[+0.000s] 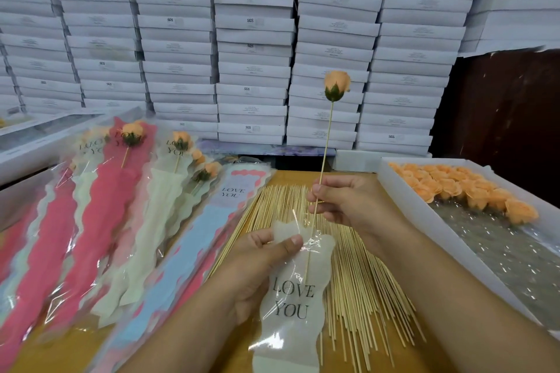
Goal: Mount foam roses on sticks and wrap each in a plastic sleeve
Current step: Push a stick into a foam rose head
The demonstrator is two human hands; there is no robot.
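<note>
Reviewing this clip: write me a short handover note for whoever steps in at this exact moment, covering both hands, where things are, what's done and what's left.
Right hand pinches the stick of a mounted orange rose, bloom up, lower end entering the sleeve mouth.
Left hand holds the white LOVE YOU sleeve open at its top edge.
Done: this rose is on its stick; several wrapped roses lie on the left.
Left: slide the stick fully down until the bloom sits inside the sleeve, set it with the others, then repeat.
Supplies: loose sticks on the table, loose roses in the tray on the right, empty sleeves on the left.
</note>
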